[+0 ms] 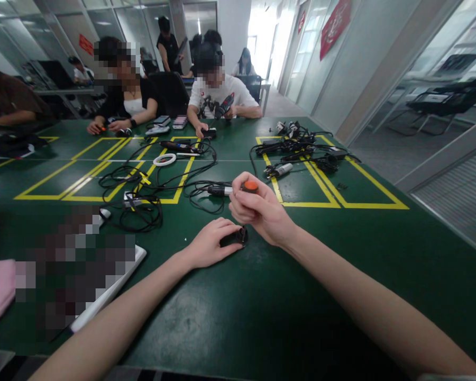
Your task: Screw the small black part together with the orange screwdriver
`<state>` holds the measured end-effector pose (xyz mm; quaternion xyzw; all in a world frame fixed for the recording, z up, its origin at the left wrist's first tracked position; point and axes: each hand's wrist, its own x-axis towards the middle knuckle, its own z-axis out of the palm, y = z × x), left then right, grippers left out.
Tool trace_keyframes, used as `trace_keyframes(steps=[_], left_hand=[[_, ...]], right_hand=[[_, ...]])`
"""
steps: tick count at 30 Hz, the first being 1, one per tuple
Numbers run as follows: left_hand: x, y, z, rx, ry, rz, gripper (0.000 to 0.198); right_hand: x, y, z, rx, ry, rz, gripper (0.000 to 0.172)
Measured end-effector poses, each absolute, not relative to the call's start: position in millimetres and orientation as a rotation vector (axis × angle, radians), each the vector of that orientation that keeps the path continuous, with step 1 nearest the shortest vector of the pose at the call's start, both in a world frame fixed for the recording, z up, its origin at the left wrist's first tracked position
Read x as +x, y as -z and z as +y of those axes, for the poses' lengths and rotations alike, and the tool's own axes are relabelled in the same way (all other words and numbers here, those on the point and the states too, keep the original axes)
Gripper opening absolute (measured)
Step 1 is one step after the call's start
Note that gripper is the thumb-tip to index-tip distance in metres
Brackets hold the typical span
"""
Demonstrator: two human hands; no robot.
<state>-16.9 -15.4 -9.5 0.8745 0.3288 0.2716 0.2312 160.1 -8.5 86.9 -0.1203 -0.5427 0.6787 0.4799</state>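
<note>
My right hand (257, 209) is closed around the handle of what looks like a screwdriver (250, 186), its round orange end with a dark rim facing up. The fist hides most of the tool's length. Just below it, my left hand (212, 241) rests on the green table, thumb and fingers curved around a small round black part (243, 237). That part sits on the tabletop under the right fist. Whether the tool's tip touches it I cannot tell.
Beyond my hands lie a corded black-and-silver tool (219, 191), tangled black cables (143, 211) and a white ring (164, 160). More cables and plugs (289, 145) are heaped back right. A white-edged, blurred-out object (115, 291) lies left. Across the table (341, 296), a person (222, 90) holds a power drill.
</note>
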Motion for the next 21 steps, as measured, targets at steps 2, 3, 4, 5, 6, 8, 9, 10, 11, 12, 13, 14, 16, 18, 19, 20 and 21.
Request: trace_keyframes(steps=[2,3,4,5,6,8,9,10,11,12,13,14,16,18,19,20,21], left_hand=[[-16.9,9.8,-14.6,2.414,-0.734,0.898,0.023],[-17.0,9.9,-14.5,2.420,-0.722,0.899,0.022],[-17.1,9.8,-14.5,2.426,-0.710,0.900,0.022],[-17.2,9.7,-14.6,2.430,-0.699,0.898,0.021],[-17.3,9.6,-14.9,2.432,-0.691,0.893,0.021],[-17.3,9.3,-15.5,2.429,-0.680,0.871,0.022],[-17.1,9.2,-15.9,2.426,-0.675,0.858,0.023],[-17.0,9.0,-16.2,2.422,-0.673,0.848,0.023],[-16.8,8.7,-16.4,2.419,-0.671,0.841,0.022],[-16.7,8.5,-16.6,2.418,-0.669,0.835,0.021],[-16.8,8.4,-16.8,2.417,-0.670,0.831,0.020],[-17.0,8.3,-16.9,2.416,-0.673,0.829,0.020],[-17.9,8.3,-17.1,2.416,-0.676,0.825,0.021],[-18.7,8.5,-17.7,2.421,-0.676,0.825,0.023],[-18.9,8.4,-18.0,2.424,-0.676,0.827,0.024],[-19.0,8.2,-18.4,2.426,-0.677,0.829,0.024],[-18.8,7.8,-18.7,2.428,-0.681,0.830,0.024]], right_hand=[[160.3,-81.6,-8.6,-0.370,-1.551,-1.316,0.033],[161.6,-78.1,-9.3,-0.413,-1.485,-1.332,0.035],[163.7,-73.8,-10.5,-0.465,-1.410,-1.358,0.037],[166.7,-69.0,-12.4,-0.521,-1.325,-1.413,0.038],[170.4,-63.9,-15.0,-0.592,-1.232,-1.488,0.036],[179.5,-54.0,-21.6,-0.763,-0.994,-1.642,0.031],[184.1,-49.9,-25.4,-0.836,-0.885,-1.698,0.028],[188.3,-46.5,-29.1,-0.899,-0.801,-1.719,0.026],[191.6,-43.9,-32.7,-0.952,-0.761,-1.721,0.024],[193.6,-41.8,-36.0,-0.990,-0.750,-1.706,0.023],[194.3,-40.2,-38.9,-1.011,-0.760,-1.678,0.021],[193.6,-38.9,-41.4,-1.016,-0.787,-1.646,0.019],[189.0,-36.2,-45.2,-0.982,-0.842,-1.575,0.014],[182.9,-33.6,-47.6,-0.930,-0.881,-1.494,0.015],[180.3,-32.4,-48.5,-0.916,-0.898,-1.445,0.019],[178.4,-31.4,-49.2,-0.906,-0.930,-1.395,0.024],[177.3,-30.7,-49.8,-0.898,-0.975,-1.347,0.029]])
